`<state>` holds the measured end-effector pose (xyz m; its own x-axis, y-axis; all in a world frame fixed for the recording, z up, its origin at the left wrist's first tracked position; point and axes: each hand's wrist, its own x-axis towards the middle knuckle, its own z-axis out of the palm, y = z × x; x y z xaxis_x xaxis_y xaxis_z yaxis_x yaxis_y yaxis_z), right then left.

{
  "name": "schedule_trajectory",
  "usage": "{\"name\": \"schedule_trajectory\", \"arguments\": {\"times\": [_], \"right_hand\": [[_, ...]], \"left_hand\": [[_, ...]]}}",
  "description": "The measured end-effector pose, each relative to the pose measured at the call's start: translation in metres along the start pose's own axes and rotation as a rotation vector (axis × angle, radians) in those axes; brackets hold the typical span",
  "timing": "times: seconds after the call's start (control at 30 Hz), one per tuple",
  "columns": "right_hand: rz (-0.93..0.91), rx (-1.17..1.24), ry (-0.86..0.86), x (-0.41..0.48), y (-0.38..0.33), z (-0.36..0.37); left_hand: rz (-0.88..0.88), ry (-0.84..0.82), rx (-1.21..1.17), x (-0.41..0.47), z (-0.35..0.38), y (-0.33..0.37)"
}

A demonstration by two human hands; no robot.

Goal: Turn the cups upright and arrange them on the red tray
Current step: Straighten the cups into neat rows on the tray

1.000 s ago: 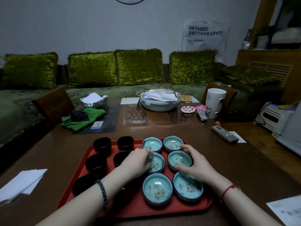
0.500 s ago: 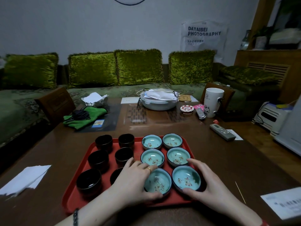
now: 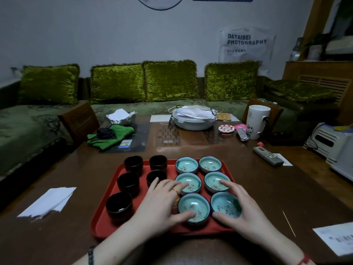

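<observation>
- Dim living room: a green sofa (image 3: 170, 81) with velvet cushions runs along the far wall, and the brown bench (image 3: 267, 188) stands in front of it.
- The red tray (image 3: 98, 226) lies at the near edge of the bench, directly below my view.
- Right half of the tray: I count six teal cups (image 3: 210, 164) in two columns of three. All are mouth-up and packed close together.
- Left half of the tray: I count five dark cups (image 3: 128, 181) in view, all upright.
- Left grip (image 3: 164, 203): fingers spread and fairly straight, clamped on nothing. The thumb tip sits on the near rim of the near-left teal cup (image 3: 193, 207). The fingertips reach the rim of the middle-left teal cup (image 3: 188, 183).
- Right grip (image 3: 242, 211): fingers apart and extended, clamped on nothing. The thumb lies against the near side of the near-right teal cup (image 3: 226, 206). The fingertips rest on the middle-right teal cup (image 3: 216, 180).
- I cannot tell whether either grip presses or only touches.
- Off the tray: a white mug (image 3: 257, 121) and a remote (image 3: 268, 155) far right, a paper sheet (image 3: 47, 201) left, and a green cloth (image 3: 110, 134) beyond.
</observation>
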<state>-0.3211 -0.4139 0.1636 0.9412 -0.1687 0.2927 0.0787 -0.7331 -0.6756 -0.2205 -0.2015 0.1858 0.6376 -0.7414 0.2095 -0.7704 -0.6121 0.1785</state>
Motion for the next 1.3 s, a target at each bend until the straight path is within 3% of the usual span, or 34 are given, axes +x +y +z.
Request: {"name": "schedule_trajectory", "arguments": {"times": [0.23,0.5,1.17,1.3], "right_hand": [[-0.097,0.071,-0.073,0.039,-0.048,0.032],[-0.152,0.031,-0.157,0.053,-0.075,0.083],[-0.094,0.077,-0.185,0.05,-0.077,0.104],[-0.071,0.165,-0.063,0.067,-0.08,0.093]], "left_hand": [[-0.179,0.254,-0.176,-0.022,-0.038,-0.059],[-0.374,0.175,-0.296,-0.066,-0.024,-0.102],[-0.408,0.241,-0.506,-0.077,-0.001,-0.109],[-0.414,0.286,-0.598,-0.064,-0.012,-0.118]]}}
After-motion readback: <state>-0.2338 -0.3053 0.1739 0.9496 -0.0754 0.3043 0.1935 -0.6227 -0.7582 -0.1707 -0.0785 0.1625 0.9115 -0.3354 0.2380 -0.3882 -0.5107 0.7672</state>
